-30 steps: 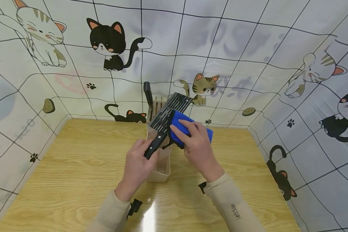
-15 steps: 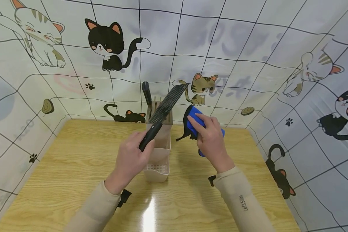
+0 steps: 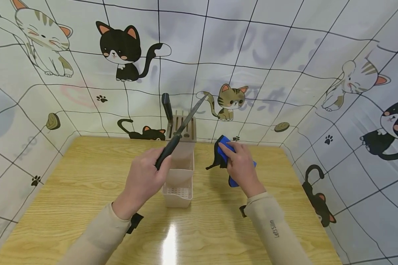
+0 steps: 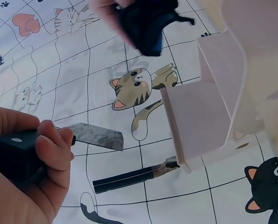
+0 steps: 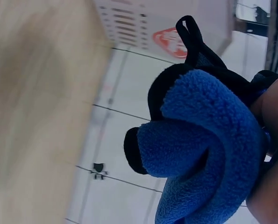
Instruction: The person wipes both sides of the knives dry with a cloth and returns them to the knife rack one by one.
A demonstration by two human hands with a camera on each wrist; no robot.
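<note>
My left hand (image 3: 144,175) grips a cleaver (image 3: 167,151) by its black riveted handle. In the head view the blade (image 3: 192,114) is turned nearly edge-on, slanting up and right in front of the knife holder (image 3: 178,201); the left wrist view shows its flat, streaky face. To the right, my right hand (image 3: 243,167) holds a bunched blue cloth (image 3: 233,181) with black edging, apart from the blade. Seen from the right wrist, the fluffy cloth (image 5: 227,121) hangs in folds, a black loop at its corner. Another knife (image 3: 167,106) stands handle-up in the holder's back left slot.
The pale plastic holder has a slotted back section and lower open bins in front, on a wooden table (image 3: 86,176). A cat-printed, grid-patterned backdrop (image 3: 185,44) rises behind the table and along both sides.
The cloth has come off the cleaver's face and moved right and slightly down with my right hand. The cleaver has turned from face-on to edge-on as my left hand shifted left.
</note>
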